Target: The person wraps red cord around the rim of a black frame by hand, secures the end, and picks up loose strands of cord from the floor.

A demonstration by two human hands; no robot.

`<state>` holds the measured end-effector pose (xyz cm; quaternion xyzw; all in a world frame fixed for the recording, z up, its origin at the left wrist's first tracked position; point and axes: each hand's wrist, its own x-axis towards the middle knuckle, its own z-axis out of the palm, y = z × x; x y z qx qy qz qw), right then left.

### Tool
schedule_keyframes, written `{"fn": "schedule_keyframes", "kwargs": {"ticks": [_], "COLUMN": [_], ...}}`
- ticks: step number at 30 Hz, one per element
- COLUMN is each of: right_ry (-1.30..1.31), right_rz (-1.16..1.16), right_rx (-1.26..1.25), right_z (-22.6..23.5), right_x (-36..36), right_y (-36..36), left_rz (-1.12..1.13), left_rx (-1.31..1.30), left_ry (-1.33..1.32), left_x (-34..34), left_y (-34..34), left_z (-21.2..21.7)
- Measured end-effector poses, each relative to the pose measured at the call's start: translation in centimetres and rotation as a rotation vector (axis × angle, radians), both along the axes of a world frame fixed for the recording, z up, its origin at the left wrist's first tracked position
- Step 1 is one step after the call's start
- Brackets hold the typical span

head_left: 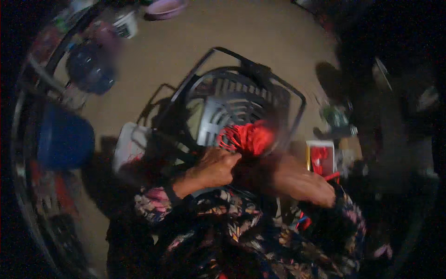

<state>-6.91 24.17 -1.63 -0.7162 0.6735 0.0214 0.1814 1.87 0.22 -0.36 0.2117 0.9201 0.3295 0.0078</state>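
A bundle of red wire [248, 137] sits at the middle of a grey fan grille [223, 111], which rests in a black wire frame [290, 93] on the tan floor. My left hand [211, 168] is closed at the bundle's lower left edge, fingers curled onto the red strands. To the right, just below the bundle, lies my right hand [302, 182]. It is blurred, and its fingers are lost in shadow. Both arms wear dark floral sleeves.
A white box [130, 142] lies left of the fan and a blue bucket [65, 139] farther left. A small box with red contents [320, 158] stands by my right hand. A dark blue round object [90, 69], white cup [125, 23] and pink bowl [165, 8] are far left.
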Motion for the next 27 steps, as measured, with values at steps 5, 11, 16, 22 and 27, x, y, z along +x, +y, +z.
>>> {"fn": "schedule_keyframes", "kwargs": {"ticks": [5, 11, 16, 22, 27], "right_ry": [-0.073, -0.183, -0.281, -0.379, -0.457], "right_rz": [0.155, 0.161, 0.122, 0.040, -0.048], "right_rx": [-0.151, -0.289, -0.367, -0.463, -0.520], "right_z": [-0.2, 0.0, 0.4, 2.3, 3.8], "right_x": [-2.4, -3.2, -3.3, -3.4, -3.2], "right_y": [-7.0, -9.4, -9.8, -9.5, -8.9], "left_rz": [-0.169, 0.005, 0.047, 0.041, -0.022], "left_rx": [0.043, 0.177, 0.249, 0.211, 0.218], "left_ry": [0.136, -0.058, -0.029, -0.005, 0.101], "left_x": [0.3, 0.4, 0.0, 0.1, 0.0], "left_y": [0.8, 1.7, 2.4, 2.0, 1.8], "left_z": [0.7, -1.3, -2.9, -2.5, -2.0]}}
